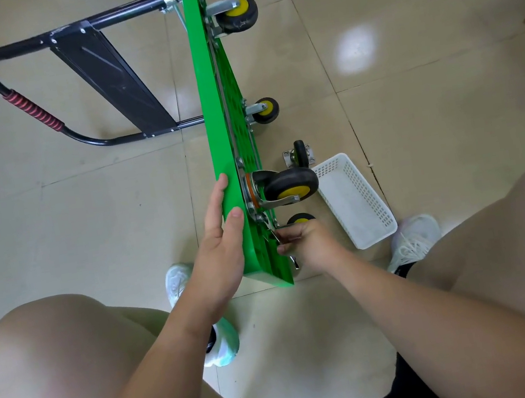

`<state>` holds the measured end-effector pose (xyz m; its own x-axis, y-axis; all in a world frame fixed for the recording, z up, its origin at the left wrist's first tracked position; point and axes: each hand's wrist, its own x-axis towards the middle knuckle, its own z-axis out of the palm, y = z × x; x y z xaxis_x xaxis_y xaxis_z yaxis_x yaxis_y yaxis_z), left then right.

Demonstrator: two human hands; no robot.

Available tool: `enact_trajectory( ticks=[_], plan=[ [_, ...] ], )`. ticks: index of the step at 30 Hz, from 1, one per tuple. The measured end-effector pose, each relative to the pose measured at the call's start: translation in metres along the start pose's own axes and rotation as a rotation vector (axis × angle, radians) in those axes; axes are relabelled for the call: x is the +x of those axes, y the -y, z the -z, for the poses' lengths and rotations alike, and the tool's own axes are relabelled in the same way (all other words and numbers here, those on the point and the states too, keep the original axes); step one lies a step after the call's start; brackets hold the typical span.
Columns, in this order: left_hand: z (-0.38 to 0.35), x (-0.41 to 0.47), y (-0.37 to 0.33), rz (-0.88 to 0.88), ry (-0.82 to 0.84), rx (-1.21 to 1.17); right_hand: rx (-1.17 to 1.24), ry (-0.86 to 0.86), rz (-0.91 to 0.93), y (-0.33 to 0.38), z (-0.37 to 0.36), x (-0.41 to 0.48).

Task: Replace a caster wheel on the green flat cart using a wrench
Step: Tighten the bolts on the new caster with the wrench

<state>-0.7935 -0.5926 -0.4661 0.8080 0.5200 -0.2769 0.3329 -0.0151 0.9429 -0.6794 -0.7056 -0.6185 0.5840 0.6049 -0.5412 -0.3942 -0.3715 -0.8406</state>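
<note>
Bolt-turning judged in hand: left grip (223,240) lay flat bracing the green cart (220,119), right grip (310,243) clasped the wrench (271,229) at the caster (290,185), steady turns due next.

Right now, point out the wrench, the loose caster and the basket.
wrench (272,230), head view, bare shaft near its head.
loose caster (300,154), head view, its black wheel.
basket (355,204), head view, bare mesh bottom.
</note>
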Motion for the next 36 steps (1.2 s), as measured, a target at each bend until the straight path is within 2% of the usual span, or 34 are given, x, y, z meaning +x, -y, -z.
enact_trajectory(
  ticks=[12,18,25,30,34,36],
  plan=[
    [-0.001,0.0,-0.001,0.009,-0.007,-0.011,0.026,0.03,0.006,0.0,-0.002,-0.006],
    [-0.002,0.0,-0.004,0.003,-0.015,0.018,0.078,-0.025,0.031,-0.001,0.0,-0.006],
    [-0.004,-0.001,-0.007,0.016,-0.021,0.018,0.157,-0.065,-0.037,-0.002,-0.006,-0.009],
    [-0.003,-0.001,-0.006,0.024,-0.014,-0.007,0.127,-0.027,-0.044,-0.001,-0.005,-0.011],
    [-0.002,-0.001,-0.006,0.025,-0.008,0.009,0.192,-0.093,-0.057,-0.002,-0.008,-0.014],
    [-0.002,0.0,-0.006,0.024,-0.005,0.007,0.158,-0.14,-0.006,-0.001,-0.006,-0.014]
  ],
)
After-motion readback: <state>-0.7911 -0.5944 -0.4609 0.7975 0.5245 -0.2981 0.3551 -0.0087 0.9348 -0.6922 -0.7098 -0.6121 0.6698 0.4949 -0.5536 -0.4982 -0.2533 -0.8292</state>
